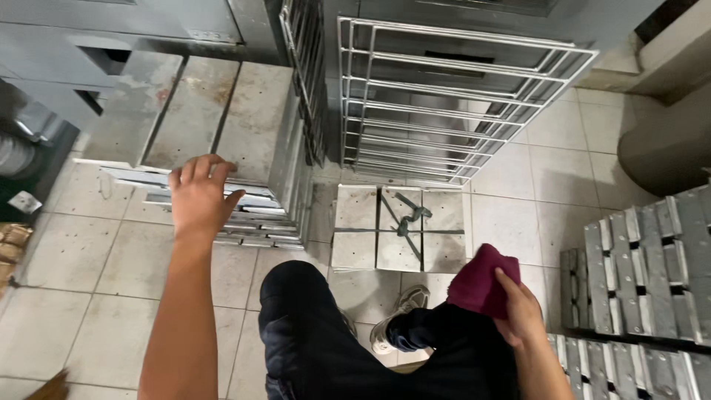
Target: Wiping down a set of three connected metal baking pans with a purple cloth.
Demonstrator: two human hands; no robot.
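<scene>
My left hand (198, 194) reaches forward with fingers spread, resting on the near edge of a tall stack of worn metal baking trays (215, 111). It holds nothing. My right hand (518, 311) is lower, by my right knee, gripping a dark red cloth (481, 280). Between the hands, on the tiled floor, stands a smaller bundle of metal trays (355, 230) tied crosswise with a grey-green strap (406, 221). My legs in dark trousers and one grey sneaker (404, 311) fill the bottom centre.
A wire rack frame (452, 104) stands behind the tied bundle, in front of grey metal cabinets (111, 30). Stacks of ribbed metal moulds (644, 267) sit at the right. A dark rounded object (666, 148) is at the far right. The floor is pale tile.
</scene>
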